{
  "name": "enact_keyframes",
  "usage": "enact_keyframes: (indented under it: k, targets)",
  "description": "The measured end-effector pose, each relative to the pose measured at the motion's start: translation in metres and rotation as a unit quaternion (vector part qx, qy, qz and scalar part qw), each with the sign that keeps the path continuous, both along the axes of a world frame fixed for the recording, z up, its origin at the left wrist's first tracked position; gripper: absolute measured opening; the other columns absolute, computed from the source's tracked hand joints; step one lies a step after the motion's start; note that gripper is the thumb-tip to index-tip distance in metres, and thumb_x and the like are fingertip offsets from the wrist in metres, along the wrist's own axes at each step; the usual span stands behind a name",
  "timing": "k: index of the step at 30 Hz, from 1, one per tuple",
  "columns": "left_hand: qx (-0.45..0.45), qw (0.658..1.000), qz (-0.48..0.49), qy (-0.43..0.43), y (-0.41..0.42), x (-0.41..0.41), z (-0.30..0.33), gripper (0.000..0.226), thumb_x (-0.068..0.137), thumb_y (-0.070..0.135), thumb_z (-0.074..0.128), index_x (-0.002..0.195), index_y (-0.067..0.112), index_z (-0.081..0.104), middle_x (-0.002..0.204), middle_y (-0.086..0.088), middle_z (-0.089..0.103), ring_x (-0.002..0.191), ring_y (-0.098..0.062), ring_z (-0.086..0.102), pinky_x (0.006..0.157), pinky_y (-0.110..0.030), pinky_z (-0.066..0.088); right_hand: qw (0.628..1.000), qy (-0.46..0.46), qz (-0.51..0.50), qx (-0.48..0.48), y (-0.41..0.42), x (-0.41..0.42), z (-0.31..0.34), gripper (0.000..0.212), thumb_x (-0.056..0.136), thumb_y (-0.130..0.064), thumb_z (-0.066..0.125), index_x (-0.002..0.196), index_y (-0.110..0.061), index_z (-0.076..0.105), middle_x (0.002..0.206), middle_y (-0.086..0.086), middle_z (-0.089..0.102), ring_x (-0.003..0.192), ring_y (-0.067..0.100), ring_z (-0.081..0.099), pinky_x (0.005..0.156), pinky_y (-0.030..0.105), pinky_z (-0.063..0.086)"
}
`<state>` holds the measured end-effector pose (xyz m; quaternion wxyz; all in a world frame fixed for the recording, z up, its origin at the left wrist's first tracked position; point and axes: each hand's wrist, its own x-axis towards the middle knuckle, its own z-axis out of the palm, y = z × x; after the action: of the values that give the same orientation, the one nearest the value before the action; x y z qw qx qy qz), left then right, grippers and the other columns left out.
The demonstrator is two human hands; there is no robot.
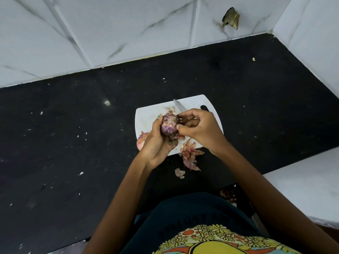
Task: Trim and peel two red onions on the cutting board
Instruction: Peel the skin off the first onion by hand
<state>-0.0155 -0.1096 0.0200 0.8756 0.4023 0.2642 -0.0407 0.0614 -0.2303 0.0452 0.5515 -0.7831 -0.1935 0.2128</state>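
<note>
Left hand [156, 142]: fingers curled round the onion [169, 125], cupping it from its 8 o'clock side, above the board
Right hand [200, 129]: thumb and fingers pinch at the onion's 3 o'clock edge, on its skin
Onion: partly peeled, purple flesh showing with pale scraps of skin on it, held up over the middle of the board
Second onion [140, 142]: at 8 o'clock of the held one, at the board's near left corner, mostly hidden behind the left hand, skin on
Board [146, 116]: white, lies flat on the tabletop [73, 134], at the centre of the view
Knife [180, 107]: lies on the board at 12 o'clock of the held onion, blade tip pointing to 11 o'clock, handle end showing past the right hand at 2 o'clock
Peels [189, 154]: loose heap at 5 o'clock of the held onion, partly on the board's near edge and partly on the tabletop; one small scrap [179, 173] lies apart, nearer the person
Tabletop: black, speckled with small pale bits
Wall [128, 30]: white marbled tiles at 12 o'clock, with a dark broken spot [231, 18] at 1 o'clock
</note>
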Motion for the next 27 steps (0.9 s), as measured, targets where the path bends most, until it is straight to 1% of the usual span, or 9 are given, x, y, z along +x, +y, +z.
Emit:
enact_keyframes:
  k: [2,5,8,10,15,17,20,25,27]
  targets:
    - [-0.007,1.0,0.0,-0.006,-0.0017,-0.0001,-0.0003,0.049,0.1,0.047,0.026,0.104,0.012,0.059,0.074,0.001,0.068,0.058,-0.004,0.058,0.051,-0.016,0.043,1.0,0.001,-0.014,0.009,-0.0007,0.0025,-0.0005,0.023,0.077,-0.001,0.07,0.096,-0.013,0.069,0.087,0.007,0.071,0.077,0.022,0.069,0.071,0.038,0.06]
    - [-0.024,1.0,0.011,-0.006,-0.0028,0.0004,-0.0011,0.049,0.099,0.05,0.027,0.106,0.013,0.058,0.074,0.002,0.067,0.058,-0.003,0.057,0.052,-0.016,0.044,1.0,0.013,-0.013,0.018,-0.0004,0.0028,-0.0002,0.019,0.08,-0.01,0.072,0.098,-0.013,0.069,0.088,0.005,0.072,0.077,0.023,0.071,0.071,0.042,0.06]
    - [-0.026,1.0,0.007,0.002,-0.0009,0.0013,-0.0018,0.053,0.097,0.054,0.029,0.113,0.013,0.06,0.101,-0.004,0.069,0.08,-0.006,0.058,0.058,-0.017,0.045,1.0,0.004,0.002,0.005,0.0011,-0.0036,0.0013,0.035,0.074,-0.02,0.079,0.106,-0.018,0.064,0.09,-0.001,0.067,0.076,0.014,0.069,0.071,0.032,0.06]
    - [-0.026,1.0,0.002,0.004,-0.0003,0.0012,-0.0001,0.055,0.095,0.055,0.032,0.116,0.013,0.06,0.115,-0.008,0.063,0.088,-0.009,0.054,0.061,-0.018,0.045,1.0,-0.012,0.004,-0.006,0.0023,-0.0063,0.0011,0.041,0.071,-0.019,0.081,0.107,-0.02,0.061,0.092,0.0,0.065,0.08,0.015,0.068,0.072,0.033,0.059]
    - [-0.034,0.999,0.007,0.004,0.0003,0.0013,-0.0026,0.051,0.096,0.053,0.032,0.109,0.013,0.06,0.101,-0.006,0.062,0.077,-0.007,0.052,0.056,-0.018,0.041,1.0,0.014,0.008,0.007,0.0009,-0.0019,-0.0008,0.035,0.073,-0.006,0.075,0.105,-0.017,0.064,0.088,0.001,0.065,0.08,0.021,0.068,0.074,0.041,0.059]
    - [-0.045,0.999,0.009,0.005,0.0006,0.0007,-0.0042,0.052,0.096,0.054,0.031,0.107,0.012,0.06,0.095,-0.005,0.062,0.071,-0.006,0.052,0.055,-0.018,0.041,1.0,0.015,0.009,0.013,0.0,-0.0011,-0.0019,0.032,0.075,-0.003,0.073,0.103,-0.016,0.066,0.087,0.001,0.065,0.079,0.019,0.068,0.073,0.036,0.06]
    - [-0.059,0.998,0.005,-0.003,-0.001,-0.0007,-0.0034,0.052,0.099,0.053,0.027,0.103,0.012,0.059,0.074,0.0,0.063,0.057,-0.004,0.053,0.053,-0.017,0.04,1.0,-0.005,-0.011,0.014,-0.0009,0.0007,-0.0052,0.026,0.078,0.001,0.067,0.098,-0.015,0.067,0.085,0.002,0.066,0.077,0.013,0.066,0.071,0.027,0.058]
    - [-0.046,0.999,-0.001,-0.007,-0.003,-0.0001,-0.0033,0.051,0.098,0.052,0.026,0.103,0.014,0.059,0.073,0.002,0.064,0.059,-0.004,0.054,0.054,-0.017,0.04,0.996,0.057,-0.054,0.044,-0.0004,-0.0004,-0.0053,0.009,0.088,-0.006,0.062,0.096,-0.005,0.067,0.084,0.009,0.068,0.07,0.018,0.069,0.066,0.029,0.06]
    - [-0.032,0.999,-0.001,-0.005,-0.0022,-0.0002,-0.0032,0.049,0.099,0.05,0.026,0.102,0.015,0.059,0.073,0.004,0.065,0.06,-0.004,0.056,0.054,-0.017,0.041,0.996,0.064,-0.044,0.048,-0.0011,-0.0022,-0.005,0.016,0.087,-0.015,0.067,0.098,-0.005,0.068,0.087,0.007,0.07,0.075,0.016,0.07,0.068,0.029,0.06]
